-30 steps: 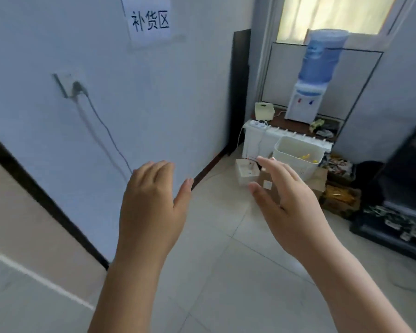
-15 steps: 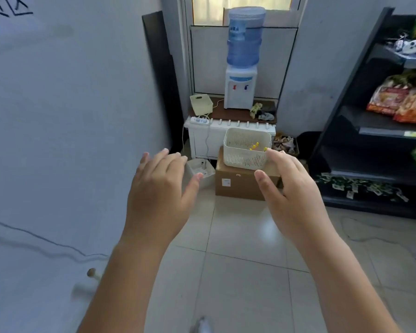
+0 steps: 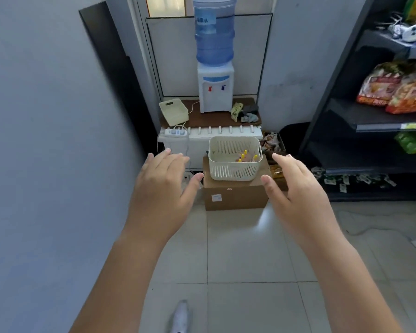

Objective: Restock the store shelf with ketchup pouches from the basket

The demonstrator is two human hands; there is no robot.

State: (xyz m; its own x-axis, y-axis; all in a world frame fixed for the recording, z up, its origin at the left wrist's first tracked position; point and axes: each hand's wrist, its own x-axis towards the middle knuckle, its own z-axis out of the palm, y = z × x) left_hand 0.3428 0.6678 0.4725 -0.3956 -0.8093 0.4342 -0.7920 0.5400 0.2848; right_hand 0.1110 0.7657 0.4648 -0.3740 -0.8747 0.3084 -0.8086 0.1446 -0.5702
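Observation:
A cream slotted basket (image 3: 234,169) stands on a cardboard box (image 3: 235,197) on the floor ahead. Ketchup pouches (image 3: 246,157) with yellow caps lie inside it. My left hand (image 3: 162,188) is raised left of the basket, fingers apart, holding nothing. My right hand (image 3: 296,191) is raised right of the basket, also empty with fingers spread. Both hands are nearer to me than the basket and do not touch it. The dark store shelf (image 3: 380,121) stands at the right, with snack bags on its middle level.
A water dispenser (image 3: 214,68) sits on a low cabinet (image 3: 211,135) behind the basket, beside a pale bin (image 3: 173,111) and a power strip (image 3: 175,132). A wall runs along the left. Small packets litter the shelf's bottom level (image 3: 356,181). Tiled floor lies between me and the box.
My view has swung right from the wall toward the basket and shelf, and I have come closer. Both hands have stayed raised and empty, now framing the basket.

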